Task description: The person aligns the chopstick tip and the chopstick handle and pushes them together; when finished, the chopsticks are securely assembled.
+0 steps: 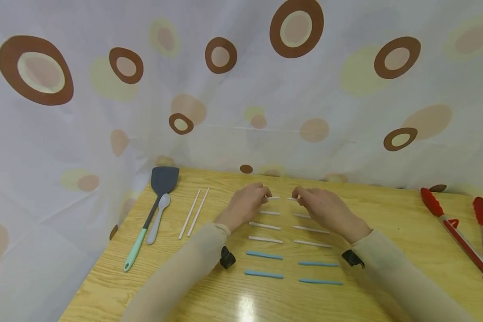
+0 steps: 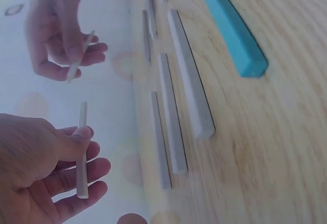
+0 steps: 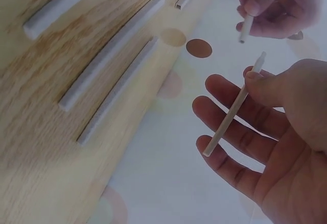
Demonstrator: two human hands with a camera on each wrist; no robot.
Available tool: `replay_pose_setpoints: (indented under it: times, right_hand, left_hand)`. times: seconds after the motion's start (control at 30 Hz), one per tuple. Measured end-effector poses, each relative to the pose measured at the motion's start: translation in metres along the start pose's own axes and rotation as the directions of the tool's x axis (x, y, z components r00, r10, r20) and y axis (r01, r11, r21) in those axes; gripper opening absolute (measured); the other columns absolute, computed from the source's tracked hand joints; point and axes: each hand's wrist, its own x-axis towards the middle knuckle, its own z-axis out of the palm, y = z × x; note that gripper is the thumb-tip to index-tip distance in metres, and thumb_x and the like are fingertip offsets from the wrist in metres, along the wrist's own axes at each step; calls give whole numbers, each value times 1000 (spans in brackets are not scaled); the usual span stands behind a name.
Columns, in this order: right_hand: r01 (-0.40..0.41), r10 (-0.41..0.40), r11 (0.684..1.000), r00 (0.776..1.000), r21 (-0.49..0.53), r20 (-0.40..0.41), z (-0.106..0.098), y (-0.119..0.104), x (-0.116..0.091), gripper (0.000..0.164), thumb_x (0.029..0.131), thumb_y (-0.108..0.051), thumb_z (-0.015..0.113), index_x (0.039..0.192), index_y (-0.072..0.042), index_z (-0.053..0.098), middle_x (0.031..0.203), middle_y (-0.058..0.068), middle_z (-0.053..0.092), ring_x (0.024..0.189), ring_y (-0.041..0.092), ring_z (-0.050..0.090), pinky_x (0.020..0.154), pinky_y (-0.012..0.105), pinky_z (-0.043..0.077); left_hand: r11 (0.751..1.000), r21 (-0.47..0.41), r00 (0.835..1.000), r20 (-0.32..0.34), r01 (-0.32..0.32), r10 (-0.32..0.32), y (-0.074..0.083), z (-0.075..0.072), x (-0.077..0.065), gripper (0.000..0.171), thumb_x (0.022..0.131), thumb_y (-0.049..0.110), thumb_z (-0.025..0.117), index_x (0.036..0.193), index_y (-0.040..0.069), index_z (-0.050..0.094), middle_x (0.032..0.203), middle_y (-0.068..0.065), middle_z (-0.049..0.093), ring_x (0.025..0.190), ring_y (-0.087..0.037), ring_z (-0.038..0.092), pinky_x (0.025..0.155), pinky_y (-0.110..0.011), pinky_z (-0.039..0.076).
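In the left wrist view my left hand (image 2: 30, 157) pinches a short white stick (image 2: 82, 178) between thumb and fingers. My right hand (image 3: 291, 117) pinches another slim white stick (image 3: 227, 117), whose upper end narrows to a small tip. Both hands are near the table's back edge in the head view, the two sticks facing end to end with a gap between. Below them, two columns of short sticks lie on the table: white sticks (image 1: 265, 240) in the upper rows and blue sticks (image 1: 264, 274) in the lower rows.
Two longer white sticks (image 1: 198, 212) lie left of the hands on the wooden table (image 1: 217, 299). Beyond them are a grey spoon (image 1: 158, 221) and a spatula (image 1: 148, 219) with a mint handle. Red-tipped tongs (image 1: 459, 235) lie far right. A patterned curtain (image 1: 241, 98) hangs behind.
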Motion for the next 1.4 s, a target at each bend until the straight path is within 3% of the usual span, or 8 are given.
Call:
replay_pose_setpoints:
  times: [0.47, 0.83, 1.03, 1.2, 1.27, 1.4]
  right_hand:
    - [19, -19, 1000, 998, 6, -63, 6, -5, 0, 32, 87, 1, 74, 112, -11, 57, 70, 2, 61, 43, 5, 35, 40, 22, 32]
    - [21, -21, 1000, 997, -3, -73, 5, -9, 1, 33, 86, 0, 74, 112, -13, 57, 71, 1, 61, 45, 10, 44, 40, 23, 35]
    - [34, -34, 999, 995, -4, -89, 1, -11, 2, 29, 83, 0, 77, 106, -9, 63, 81, 3, 68, 59, 17, 61, 49, 31, 48]
    - [61, -60, 998, 991, 6, -120, 0, -13, 1, 21, 84, -2, 77, 102, -5, 66, 84, 5, 68, 66, 19, 64, 56, 35, 53]
    - [89, -87, 996, 985, 9, -148, 0, -13, 1, 11, 94, -13, 68, 102, -4, 66, 84, 5, 68, 66, 19, 64, 56, 35, 53]
    - [147, -140, 989, 969, 22, -204, 0, -14, 1, 40, 107, -31, 38, 101, -3, 66, 82, 6, 67, 65, 19, 63, 55, 34, 53]
  left_hand:
    - [997, -27, 993, -101, -71, 68, 5, -7, -10, 15, 100, 17, 61, 110, 13, 71, 94, 0, 63, 75, -11, 60, 62, -20, 48]
    - [997, -7, 989, -126, -78, 76, 10, -9, -13, 14, 99, 16, 62, 109, 13, 71, 95, 0, 64, 76, -11, 61, 62, -21, 49]
    - [996, 43, 991, -107, -80, 84, 10, -11, -14, 16, 100, 18, 61, 111, 14, 72, 97, 2, 68, 78, -11, 64, 64, -21, 51]
    - [995, 66, 993, -85, -81, 87, 10, -14, -18, 16, 100, 18, 61, 112, 15, 71, 98, 3, 72, 78, -10, 67, 64, -22, 53]
    - [994, 65, 991, -91, -93, 99, 10, -15, -20, 15, 100, 17, 61, 111, 15, 71, 98, 3, 72, 78, -10, 67, 64, -22, 53]
    - [988, 55, 982, -114, -142, 148, 8, -18, -24, 15, 98, 13, 63, 110, 14, 71, 97, 2, 73, 80, -11, 67, 65, -22, 53]
